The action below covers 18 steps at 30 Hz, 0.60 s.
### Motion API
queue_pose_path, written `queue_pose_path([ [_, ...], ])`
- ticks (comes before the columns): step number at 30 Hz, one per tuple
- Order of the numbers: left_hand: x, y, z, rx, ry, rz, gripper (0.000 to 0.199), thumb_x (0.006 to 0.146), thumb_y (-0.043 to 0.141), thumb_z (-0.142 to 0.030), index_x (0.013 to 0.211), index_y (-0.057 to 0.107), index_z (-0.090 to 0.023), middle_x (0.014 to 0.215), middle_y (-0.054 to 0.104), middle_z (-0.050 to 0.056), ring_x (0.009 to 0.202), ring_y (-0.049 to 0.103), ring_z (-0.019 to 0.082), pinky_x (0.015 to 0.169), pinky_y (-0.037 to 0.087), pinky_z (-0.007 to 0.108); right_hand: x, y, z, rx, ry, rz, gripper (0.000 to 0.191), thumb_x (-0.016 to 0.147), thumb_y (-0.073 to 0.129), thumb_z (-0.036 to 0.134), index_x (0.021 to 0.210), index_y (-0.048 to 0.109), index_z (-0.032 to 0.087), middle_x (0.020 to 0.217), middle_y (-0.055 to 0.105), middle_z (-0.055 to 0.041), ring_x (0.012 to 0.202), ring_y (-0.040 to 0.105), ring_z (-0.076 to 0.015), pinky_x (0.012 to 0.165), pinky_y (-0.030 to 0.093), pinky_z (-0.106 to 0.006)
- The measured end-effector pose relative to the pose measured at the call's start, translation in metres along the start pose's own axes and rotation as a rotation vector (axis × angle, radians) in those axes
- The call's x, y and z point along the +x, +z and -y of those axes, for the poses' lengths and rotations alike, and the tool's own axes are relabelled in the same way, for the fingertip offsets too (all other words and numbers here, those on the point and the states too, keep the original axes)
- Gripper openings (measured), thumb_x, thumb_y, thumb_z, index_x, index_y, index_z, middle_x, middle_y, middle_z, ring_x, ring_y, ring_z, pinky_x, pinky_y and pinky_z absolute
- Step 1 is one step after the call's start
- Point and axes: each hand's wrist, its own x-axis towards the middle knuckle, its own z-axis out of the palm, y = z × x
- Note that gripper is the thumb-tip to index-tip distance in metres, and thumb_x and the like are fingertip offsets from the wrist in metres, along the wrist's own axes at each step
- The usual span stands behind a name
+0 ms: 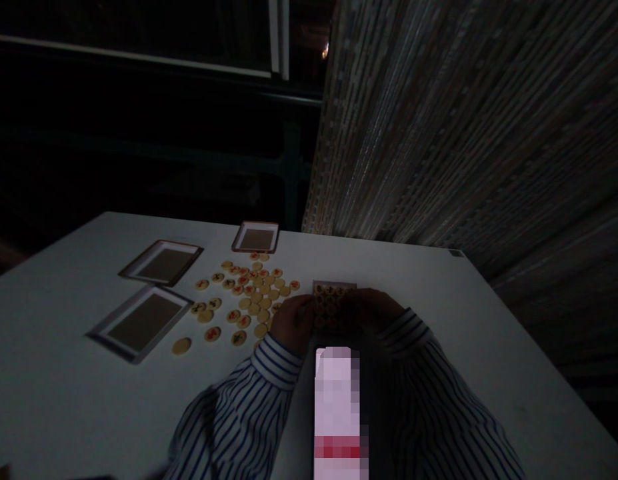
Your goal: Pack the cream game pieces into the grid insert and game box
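A small box (335, 285) holding rows of round wooden pieces with dark markings sits on the white table. My left hand (293, 323) is at the box's left side, its fingers bent against the edge. On the right side, my right hand (371, 310) reaches over the box's edge; its fingertips are lost in shadow. Left of my left hand lie many loose round pieces (256, 298), some with red or black characters, some plain. Whether either hand pinches a piece is too dark to tell.
Three shallow trays lie on the white table (439, 393): one at the back (255, 251), one at the left (161, 261) and one nearer (139, 323). A lit phone (337, 407) lies between my forearms. A striped curtain (389, 120) hangs behind the table's right side.
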Motion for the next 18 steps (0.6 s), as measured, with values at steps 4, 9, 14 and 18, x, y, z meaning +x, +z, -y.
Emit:
queue_pose_path([
  [4, 0.0006, -0.0015, -0.0001, 0.009, 0.007, 0.031, 0.024, 0.080, 0.046, -0.026, 0.096, 0.062, -0.017, 0.093, 0.067, 0.008, 0.089, 0.061, 0.019, 0.081, 0.049, 0.036, 0.0007, -0.0015, 0.0007, -0.016, 0.010, 0.056, 0.022, 0.080, 0.048, 0.030, 0.081, 0.068, 0.020, 0.086, 0.068, -0.0099, 0.077, 0.063, -0.0221, 0.057, 0.041, -0.027],
  [9, 0.0006, -0.0023, -0.0022, 0.013, 0.003, 0.024, 0.023, 0.080, 0.046, -0.024, 0.095, 0.062, -0.018, 0.092, 0.067, 0.007, 0.089, 0.060, 0.019, 0.081, 0.049, 0.035, 0.0007, -0.0024, 0.0011, -0.053, 0.015, 0.084, 0.023, 0.080, 0.048, 0.031, 0.082, 0.068, 0.021, 0.086, 0.068, -0.0084, 0.075, 0.063, -0.0205, 0.056, 0.040, -0.026],
  [14, 0.0005, -0.0024, -0.0038, 0.012, 0.007, 0.014, 0.022, 0.080, 0.046, -0.025, 0.093, 0.062, -0.018, 0.091, 0.067, 0.006, 0.087, 0.061, 0.019, 0.080, 0.049, 0.034, 0.0000, -0.0015, 0.0009, -0.020, -0.001, 0.061, 0.022, 0.079, 0.049, 0.030, 0.083, 0.068, 0.020, 0.085, 0.068, -0.0093, 0.077, 0.063, -0.0226, 0.057, 0.041, -0.028],
  [18, 0.0001, -0.0007, -0.0026, -0.013, 0.003, 0.001, 0.022, 0.079, 0.047, -0.024, 0.093, 0.062, -0.018, 0.091, 0.067, 0.007, 0.088, 0.060, 0.019, 0.080, 0.049, 0.034, -0.0007, -0.0034, 0.0025, -0.024, 0.005, 0.071, 0.022, 0.080, 0.048, 0.030, 0.083, 0.068, 0.020, 0.086, 0.068, -0.0091, 0.077, 0.063, -0.0227, 0.058, 0.041, -0.028],
])
